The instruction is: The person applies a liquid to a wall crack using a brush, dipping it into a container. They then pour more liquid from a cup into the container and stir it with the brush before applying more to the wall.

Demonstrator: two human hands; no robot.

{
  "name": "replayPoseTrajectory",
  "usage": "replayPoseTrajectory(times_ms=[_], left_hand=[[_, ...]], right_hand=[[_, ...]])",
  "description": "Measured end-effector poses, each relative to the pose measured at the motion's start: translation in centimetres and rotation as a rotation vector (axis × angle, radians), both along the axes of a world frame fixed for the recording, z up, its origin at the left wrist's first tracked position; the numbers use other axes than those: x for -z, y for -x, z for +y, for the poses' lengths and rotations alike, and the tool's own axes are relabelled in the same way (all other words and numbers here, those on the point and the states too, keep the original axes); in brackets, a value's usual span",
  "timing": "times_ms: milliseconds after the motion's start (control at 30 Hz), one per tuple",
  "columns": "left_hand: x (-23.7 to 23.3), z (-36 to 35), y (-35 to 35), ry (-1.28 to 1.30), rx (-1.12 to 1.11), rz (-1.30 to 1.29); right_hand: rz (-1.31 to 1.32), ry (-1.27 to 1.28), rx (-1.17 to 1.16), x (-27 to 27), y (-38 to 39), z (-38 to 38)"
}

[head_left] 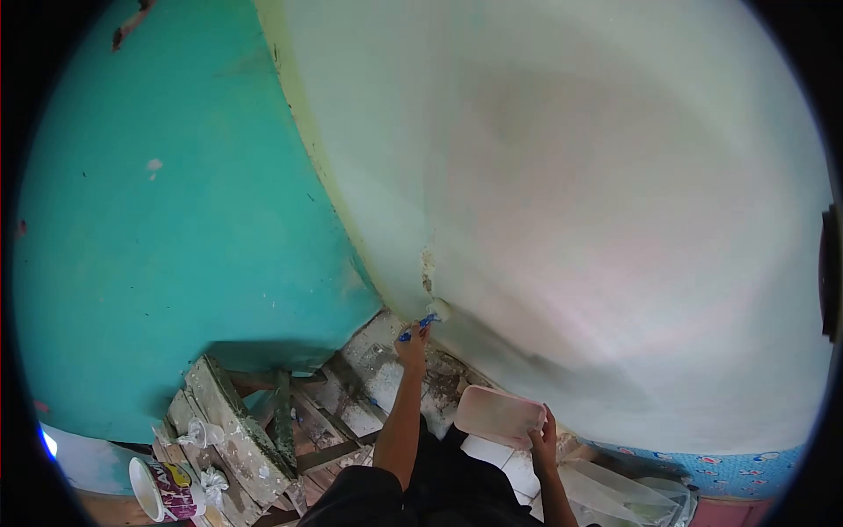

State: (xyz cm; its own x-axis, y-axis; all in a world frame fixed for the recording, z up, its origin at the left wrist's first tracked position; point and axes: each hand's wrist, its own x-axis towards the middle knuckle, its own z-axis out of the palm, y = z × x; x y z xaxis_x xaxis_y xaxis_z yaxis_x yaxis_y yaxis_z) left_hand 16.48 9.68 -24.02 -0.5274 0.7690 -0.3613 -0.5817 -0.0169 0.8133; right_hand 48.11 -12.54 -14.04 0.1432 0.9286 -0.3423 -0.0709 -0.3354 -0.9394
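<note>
My left hand [411, 344] is closed around the blue handle of a small paint roller [438, 310]. Its whitish head is right at the pale wall [562, 202], just below a patch of chipped plaster [428, 270] near the corner. Lower and to the right, my right hand [543, 439] grips the right end of a shallow pinkish plastic tray [497, 415], thumb over the rim. The tray is held in front of my body, with a thin pale layer inside.
A turquoise wall [193, 220] meets the pale one at the left. Below it stands a paint-spattered wooden bench [235, 430], with a paint bucket [158, 487] and a clear plastic cup [202, 432] on it. Clear plastic sheeting [619, 494] lies at the lower right.
</note>
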Motion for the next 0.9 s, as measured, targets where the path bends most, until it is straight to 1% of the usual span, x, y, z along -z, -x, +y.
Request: replayPoseTrajectory(times_ms=[33, 133, 233, 333, 500, 533, 600, 633, 667, 733, 800, 867, 900], left_hand=[[-3.3, 0.3, -0.5, -0.028, 0.025, 0.031], [-13.7, 0.8, -2.4, -0.139, -0.017, 0.206], [-24.6, 0.8, -2.8, -0.331, -0.079, 0.214], [-34.7, 0.7, -2.0, -0.516, -0.117, 0.360], [-50.9, 0.9, -0.3, -0.727, -0.109, 0.459], [-53.2, 0.9, -0.1, -0.780, -0.124, 0.457], [-55.6, 1.5, 0.6, -0.869, -0.093, 0.381], [-56.3, 1.5, 0.7, -0.914, -0.075, 0.341], [-55.5, 2.1, 1.0, -0.905, -0.045, 0.301], [-50.1, 4.8, 1.8, -0.879, 0.022, 0.225], [-41.7, 6.1, 2.2, -0.883, 0.061, 0.006], [-32.3, 6.3, 2.1, -0.768, -0.009, -0.053], [-28.1, 5.6, 2.2, -0.712, -0.017, -0.072]], right_hand=[[0.009, 0.005, -0.001, 0.0, 0.1, 0.0], [0.002, -0.022, 0.006, -0.5, 0.7, -0.1], [-0.037, -0.030, -0.006, 0.1, 0.7, 0.2], [0.030, -0.043, -0.029, 1.0, 0.4, 0.6], [0.102, -0.117, -0.031, -0.3, 1.3, 1.5], [0.112, -0.131, -0.030, -0.2, 1.3, 1.7], [0.090, -0.175, -0.036, 0.2, 1.4, 2.1], [0.086, -0.194, -0.032, 0.3, 1.4, 2.2], [0.082, -0.214, -0.026, 0.4, 1.4, 2.4], [0.071, -0.206, -0.018, 0.5, 1.2, 2.5], [0.091, -0.166, 0.000, 0.0, 1.2, 2.1], [0.136, -0.110, 0.016, -1.8, 1.2, 2.0], [0.153, -0.123, 0.023, -0.2, 0.8, 2.0]])
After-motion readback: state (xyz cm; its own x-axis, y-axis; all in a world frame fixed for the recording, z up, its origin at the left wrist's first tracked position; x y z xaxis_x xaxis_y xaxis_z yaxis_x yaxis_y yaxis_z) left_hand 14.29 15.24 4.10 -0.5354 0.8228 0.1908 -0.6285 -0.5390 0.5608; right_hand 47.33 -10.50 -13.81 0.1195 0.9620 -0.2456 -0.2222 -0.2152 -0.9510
